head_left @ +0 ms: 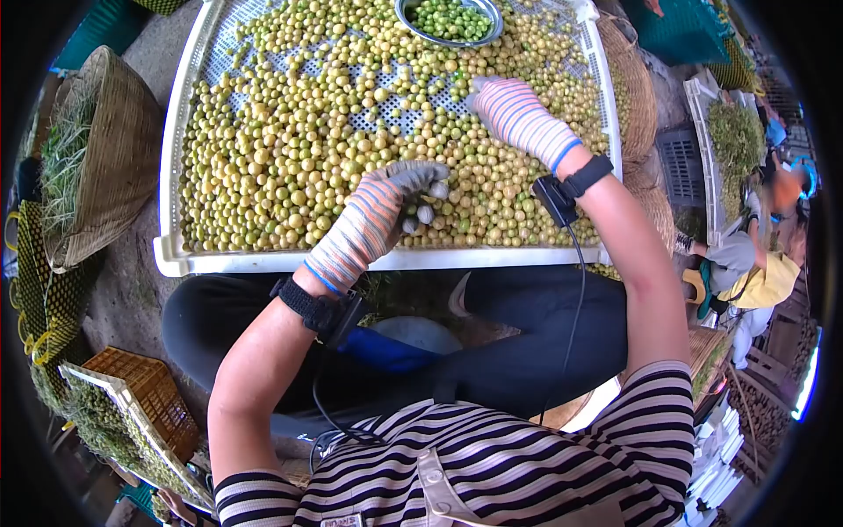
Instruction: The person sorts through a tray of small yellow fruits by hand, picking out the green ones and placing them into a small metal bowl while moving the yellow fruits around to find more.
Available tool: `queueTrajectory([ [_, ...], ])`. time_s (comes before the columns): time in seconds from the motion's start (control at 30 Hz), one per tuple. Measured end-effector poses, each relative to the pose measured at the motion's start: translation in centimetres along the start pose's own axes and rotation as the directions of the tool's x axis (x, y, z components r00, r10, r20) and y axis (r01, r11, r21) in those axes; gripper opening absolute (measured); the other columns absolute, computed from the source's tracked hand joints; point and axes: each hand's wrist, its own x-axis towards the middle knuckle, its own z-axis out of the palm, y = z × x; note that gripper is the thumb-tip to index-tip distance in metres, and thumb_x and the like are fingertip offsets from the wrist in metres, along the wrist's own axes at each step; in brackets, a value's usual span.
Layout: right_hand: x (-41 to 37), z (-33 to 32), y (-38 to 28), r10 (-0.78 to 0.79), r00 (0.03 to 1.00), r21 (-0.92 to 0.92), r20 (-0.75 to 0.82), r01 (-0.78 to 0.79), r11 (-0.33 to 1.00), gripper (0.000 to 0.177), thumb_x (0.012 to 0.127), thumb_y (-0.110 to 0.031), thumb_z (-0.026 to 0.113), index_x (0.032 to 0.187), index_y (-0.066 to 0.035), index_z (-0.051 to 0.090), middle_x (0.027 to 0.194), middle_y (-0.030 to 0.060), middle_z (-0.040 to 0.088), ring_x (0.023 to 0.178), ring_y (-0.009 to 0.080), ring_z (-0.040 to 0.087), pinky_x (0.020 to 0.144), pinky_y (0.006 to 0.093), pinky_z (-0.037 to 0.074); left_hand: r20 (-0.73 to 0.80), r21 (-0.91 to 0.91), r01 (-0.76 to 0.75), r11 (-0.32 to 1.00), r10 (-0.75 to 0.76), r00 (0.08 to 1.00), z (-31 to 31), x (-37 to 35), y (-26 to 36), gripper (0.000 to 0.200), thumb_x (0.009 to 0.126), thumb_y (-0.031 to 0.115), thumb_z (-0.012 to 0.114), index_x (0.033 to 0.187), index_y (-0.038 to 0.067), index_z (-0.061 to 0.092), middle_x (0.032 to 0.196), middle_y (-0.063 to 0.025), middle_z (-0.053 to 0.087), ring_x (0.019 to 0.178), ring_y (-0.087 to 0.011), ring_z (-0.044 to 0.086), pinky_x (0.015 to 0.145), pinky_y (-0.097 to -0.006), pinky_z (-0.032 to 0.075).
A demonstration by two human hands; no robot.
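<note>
Left hand (378,220) curls around a few fruits (281,149); right hand's (518,114) fingertips are hidden, grip unclear; bowl (450,19) is cut off at top centre.

White tray (369,260) and its metal bowl (497,26) cut off at the top edge; right of the tray, a blurred co-worker (755,263); curled fingers (413,180) hide the palm of the left hand (378,215).

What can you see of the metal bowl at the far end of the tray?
The metal bowl is round, shallow and shiny, like steel, cut off by the picture's top edge. It stands upright at the far end of the white tray, amid the yellow fruits, and is nearly full of small green fruits. Neither hand touches it; the right hand is nearest.
</note>
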Motion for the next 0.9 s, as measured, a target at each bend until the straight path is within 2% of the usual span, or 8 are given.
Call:
queueTrajectory([
  [0.1,0.3,-0.2,1.0,0.122,0.986,0.011,0.116,-0.124,0.992,0.008,0.076,-0.006,0.059,0.084,-0.005,0.060,0.089,0.0147,0.059,0.078,0.0336,0.058,0.072,0.0398,0.050,-0.002,-0.013,-0.011,1.000,0.011,1.000,-0.2,0.3,0.0,0.022,0.087,0.023,0.059,0.098,0.005,0.062,0.078,-0.0006,0.061,0.055,-0.0088,0.052,0.043,-0.0183,0.035],
  [0.2,-0.2,-1.3,0.7,0.195,0.977,0.449,0.090,-0.215,0.867,0.011,0.080,-0.011,0.061,0.083,-0.002,0.057,0.082,0.0138,0.059,0.077,0.0322,0.058,0.070,0.0385,0.048,-0.012,-0.035,-0.011,0.999,0.011,1.000,-0.4,0.3,-0.3,0.021,0.087,0.022,0.057,0.099,0.004,0.062,0.077,-0.0012,0.061,0.053,-0.0096,0.052,0.042,-0.0195,0.037],
  [0.37,-0.7,-0.4,0.9,0.129,0.989,0.414,-0.065,-0.091,0.906,0.014,0.078,-0.009,0.062,0.090,-0.002,0.059,0.085,0.0146,0.062,0.079,0.0339,0.059,0.071,0.0379,0.049,-0.030,-0.036,-0.005,0.999,0.004,1.000,-0.4,0.5,-0.4,0.022,0.087,0.021,0.057,0.100,0.004,0.062,0.077,-0.0021,0.061,0.052,-0.0100,0.053,0.043,-0.0203,0.038],
  [0.47,-0.9,-1.3,0.7,0.160,0.984,0.071,0.073,-0.165,0.984,0.015,0.075,-0.007,0.062,0.090,-0.004,0.060,0.090,0.0159,0.062,0.082,0.0358,0.059,0.073,0.0443,0.049,-0.029,-0.028,0.002,1.000,-0.003,1.000,-0.4,0.4,-0.1,0.023,0.087,0.022,0.057,0.100,0.004,0.062,0.077,-0.0020,0.062,0.052,-0.0100,0.053,0.043,-0.0204,0.038],
  [0.63,-2.2,-2.5,-1.7,-0.211,0.977,0.183,0.043,0.200,0.963,0.014,0.072,-0.011,0.064,0.086,-0.009,0.064,0.081,0.0105,0.060,0.077,0.0305,0.060,0.071,0.0411,0.049,-0.047,0.035,0.014,0.999,-0.012,0.999,-0.1,0.0,-0.2,0.022,0.087,0.023,0.056,0.101,0.007,0.063,0.080,0.0007,0.060,0.057,-0.0073,0.050,0.045,-0.0175,0.031],
  [0.77,-1.6,-1.5,-2.6,-0.054,0.983,0.071,0.175,0.042,0.997,0.012,0.074,-0.016,0.062,0.082,-0.007,0.061,0.075,0.0140,0.061,0.070,0.0340,0.061,0.061,0.0442,0.050,-0.038,0.044,-0.003,0.999,0.004,0.999,-0.2,0.2,-0.4,0.025,0.086,0.023,0.057,0.104,0.006,0.063,0.079,-0.0002,0.060,0.057,-0.0079,0.049,0.046,-0.0177,0.032],
  [0.83,-1.9,-0.9,-2.6,0.039,0.991,0.192,0.124,-0.063,0.979,0.013,0.079,-0.017,0.060,0.084,-0.005,0.060,0.075,0.0170,0.062,0.066,0.0347,0.060,0.059,0.0430,0.049,-0.055,0.037,-0.006,0.999,0.008,0.998,0.1,0.1,-0.1,0.033,0.087,0.022,0.056,0.116,0.006,0.058,0.079,-0.0021,0.060,0.057,-0.0085,0.049,0.046,-0.0185,0.035],
  [0.9,-2.5,0.3,-3.4,0.155,0.984,0.636,-0.082,-0.069,0.769,0.014,0.082,-0.017,0.060,0.083,-0.004,0.058,0.071,0.0126,0.061,0.059,0.0249,0.058,0.056,0.0365,0.048,-0.044,0.004,-0.016,1.000,0.016,0.999,-0.6,0.6,-0.6,0.039,0.088,0.021,0.055,0.123,0.006,0.052,0.080,-0.0033,0.060,0.054,-0.0092,0.050,0.045,-0.0195,0.037],
])
